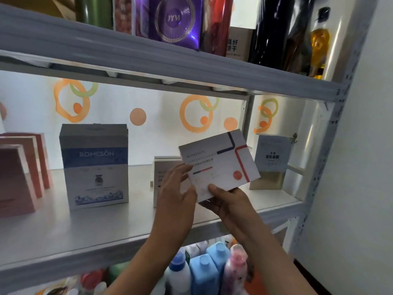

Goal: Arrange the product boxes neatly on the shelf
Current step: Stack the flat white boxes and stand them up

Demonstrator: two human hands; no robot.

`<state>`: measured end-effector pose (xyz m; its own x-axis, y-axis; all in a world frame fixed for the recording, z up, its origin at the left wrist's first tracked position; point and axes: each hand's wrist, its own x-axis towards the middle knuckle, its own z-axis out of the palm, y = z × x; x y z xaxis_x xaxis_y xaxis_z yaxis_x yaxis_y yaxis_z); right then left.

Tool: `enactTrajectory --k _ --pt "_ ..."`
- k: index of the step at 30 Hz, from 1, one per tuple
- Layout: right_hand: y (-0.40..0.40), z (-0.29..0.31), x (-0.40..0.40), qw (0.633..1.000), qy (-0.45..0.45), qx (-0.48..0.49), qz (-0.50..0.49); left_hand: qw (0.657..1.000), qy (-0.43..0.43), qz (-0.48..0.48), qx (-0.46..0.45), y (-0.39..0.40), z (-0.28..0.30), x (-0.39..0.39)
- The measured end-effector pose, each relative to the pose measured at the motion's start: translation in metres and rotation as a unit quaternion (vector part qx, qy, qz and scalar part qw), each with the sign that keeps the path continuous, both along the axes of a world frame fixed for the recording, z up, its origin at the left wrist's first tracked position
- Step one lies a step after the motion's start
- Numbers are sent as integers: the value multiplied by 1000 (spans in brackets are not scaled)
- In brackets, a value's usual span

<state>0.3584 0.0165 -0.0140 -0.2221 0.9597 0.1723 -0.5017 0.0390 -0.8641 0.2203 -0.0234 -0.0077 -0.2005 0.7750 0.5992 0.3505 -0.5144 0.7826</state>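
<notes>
Head view: both grips, left hand (180, 188) and right hand (229, 201), hold white box (221, 165) above shelf (85, 231).

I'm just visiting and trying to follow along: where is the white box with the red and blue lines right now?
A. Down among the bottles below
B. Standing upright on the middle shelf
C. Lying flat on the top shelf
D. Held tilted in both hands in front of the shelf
D: the white box sits tilted between the left hand and right hand, lifted clear of the middle shelf.
</notes>
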Motion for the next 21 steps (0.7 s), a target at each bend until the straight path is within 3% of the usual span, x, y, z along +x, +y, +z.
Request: enactTrajectory --k 7,13,16,18,21 --pt "-9 -15 -4 999 -7 21 -24 999 -22 -17 -28 -3 -10 3" --pt "-17 -19 -1 976 -72 87 -185 992 102 -36 -67 -16 2 14" --pt "-25 -23 0 922 -143 191 -306 991 104 -62 -55 -28 13 25" --pt "-27 -28 2 852 -219 263 -395 988 -14 -144 -58 -39 25 29" --pt "-23 -38 8 762 -262 362 -469 951 -174 -241 -79 -48 31 30"
